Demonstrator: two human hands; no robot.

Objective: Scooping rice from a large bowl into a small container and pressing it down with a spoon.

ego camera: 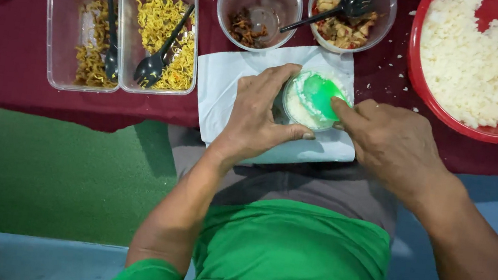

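A small round cup (307, 103) packed with white rice is sitting on a sheet of white paper (224, 86) at the near edge of the worktop (6, 53), which is covered in a dark red cloth. A green scoop (322, 96) is lying pressed into the rice. The left hand (258, 119) is curling around the cup's left side, fingers arching over the rim and thumb reaching along the near side, so the hand is gripping the cup. The right hand (391, 145) is coming in from the right, its fingers bunched and pressing down on the green scoop. Both forearms are angling in from the body below. Right of the cup, a red basin (420, 85) is holding loose white rice. Behind it, two clear round bowls (259, 5) are holding cooked food, one with a black spoon (341, 9). To the left, clear trays (123, 29) are holding yellow noodles.
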